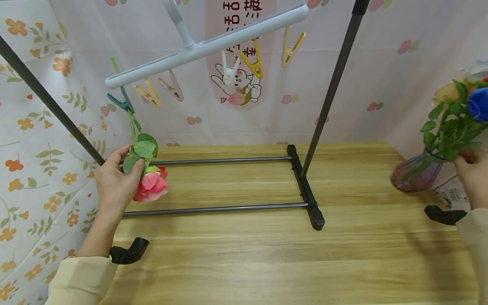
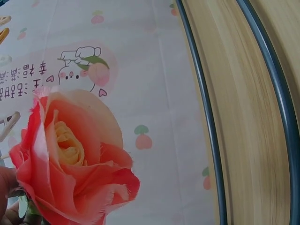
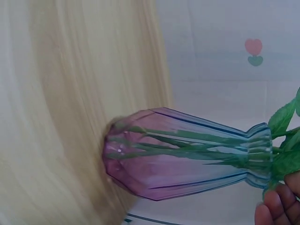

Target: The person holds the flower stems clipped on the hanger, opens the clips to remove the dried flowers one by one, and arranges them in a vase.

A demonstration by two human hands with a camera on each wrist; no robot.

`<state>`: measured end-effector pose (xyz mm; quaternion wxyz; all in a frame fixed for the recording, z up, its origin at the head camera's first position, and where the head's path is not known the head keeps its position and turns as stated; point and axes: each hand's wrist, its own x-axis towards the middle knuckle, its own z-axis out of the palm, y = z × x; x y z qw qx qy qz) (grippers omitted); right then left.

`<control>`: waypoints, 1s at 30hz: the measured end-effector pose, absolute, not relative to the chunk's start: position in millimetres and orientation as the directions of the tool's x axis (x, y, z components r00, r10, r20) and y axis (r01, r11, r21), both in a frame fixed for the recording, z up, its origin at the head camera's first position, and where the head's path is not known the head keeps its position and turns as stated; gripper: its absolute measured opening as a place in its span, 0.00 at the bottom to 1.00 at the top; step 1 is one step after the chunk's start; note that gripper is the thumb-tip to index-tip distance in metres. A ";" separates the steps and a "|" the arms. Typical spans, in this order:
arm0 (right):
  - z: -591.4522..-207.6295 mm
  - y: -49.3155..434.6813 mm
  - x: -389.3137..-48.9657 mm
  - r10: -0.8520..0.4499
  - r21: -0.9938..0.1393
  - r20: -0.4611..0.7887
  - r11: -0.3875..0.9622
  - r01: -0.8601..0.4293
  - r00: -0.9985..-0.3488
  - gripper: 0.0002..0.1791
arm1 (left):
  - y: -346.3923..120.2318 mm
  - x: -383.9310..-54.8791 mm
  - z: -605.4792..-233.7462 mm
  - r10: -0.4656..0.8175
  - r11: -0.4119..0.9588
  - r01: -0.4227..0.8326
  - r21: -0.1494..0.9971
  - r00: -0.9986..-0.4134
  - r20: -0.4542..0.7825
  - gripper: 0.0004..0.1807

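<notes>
A pink rose [image 1: 151, 185] hangs head down, its stem reaching up to a dark green clothespin [image 1: 123, 101] on the hanger. My left hand [image 1: 117, 178] grips the rose at its leaves, thumb in front; in the left wrist view the bloom [image 2: 75, 159] hides most of the fingers. At the far right, a pink-purple glass vase [image 1: 413, 173] holds several flowers, among them a blue rose [image 1: 479, 103]. Just above the vase's mouth, my right hand [image 1: 474, 176] has its fingers curled at the stems and seems to pinch one; leaves partly hide the fingertips.
A pale hanger bar [image 1: 213, 45] slants overhead with several clothespins, including a yellow one [image 1: 254, 61]. Dark rack poles [image 1: 333, 93] rise on both sides from a base [image 1: 305, 188] on the wooden table [image 1: 267, 262]. Patterned cloth covers the wall behind.
</notes>
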<state>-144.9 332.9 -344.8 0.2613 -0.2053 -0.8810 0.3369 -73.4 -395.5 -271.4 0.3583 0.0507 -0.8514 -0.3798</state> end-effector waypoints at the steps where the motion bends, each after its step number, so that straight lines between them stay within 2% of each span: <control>1: -348.4 331.2 -143.5 0.553 -0.740 0.315 0.652 0.165 -0.772 0.23 | -396.2 -72.9 -271.8 -0.362 0.704 0.186 0.686 -0.737 0.571 0.20; 3: -348.2 318.9 -135.5 0.557 -0.772 0.290 0.617 0.154 -0.778 0.20 | -397.5 -72.1 -272.1 -0.366 0.703 0.187 0.686 -0.732 0.575 0.20; 6: -351.9 304.6 -126.7 0.588 -0.836 0.268 0.536 0.119 -0.763 0.10 | -399.0 -70.7 -272.1 -0.370 0.707 0.182 0.684 -0.729 0.576 0.20; 11: -351.9 283.3 -120.7 0.661 -0.901 0.215 0.418 0.115 -0.719 0.13 | -401.0 -69.0 -271.8 -0.371 0.707 0.185 0.682 -0.725 0.581 0.20; 13: -351.5 274.9 -120.9 0.681 -0.913 0.235 0.400 0.083 -0.694 0.14 | -401.9 -68.5 -271.8 -0.370 0.704 0.191 0.684 -0.724 0.583 0.20; 17: -351.0 252.1 -120.1 0.667 -0.883 0.363 0.468 -0.013 -0.651 0.13 | -403.1 -67.7 -272.3 -0.366 0.700 0.198 0.687 -0.726 0.582 0.19; 22: -339.1 216.2 -118.7 0.539 -0.759 0.568 0.635 -0.143 -0.622 0.08 | -402.9 -69.8 -273.8 -0.357 0.683 0.211 0.699 -0.738 0.573 0.19; 26: -319.2 181.2 -118.6 0.429 -0.687 0.663 0.673 -0.272 -0.613 0.07 | -401.3 -70.4 -273.3 -0.350 0.675 0.217 0.705 -0.747 0.565 0.18; 30: -300.3 143.7 -122.4 0.306 -0.592 0.774 0.658 -0.464 -0.554 0.11 | -401.9 -69.4 -273.3 -0.344 0.680 0.221 0.699 -0.746 0.570 0.18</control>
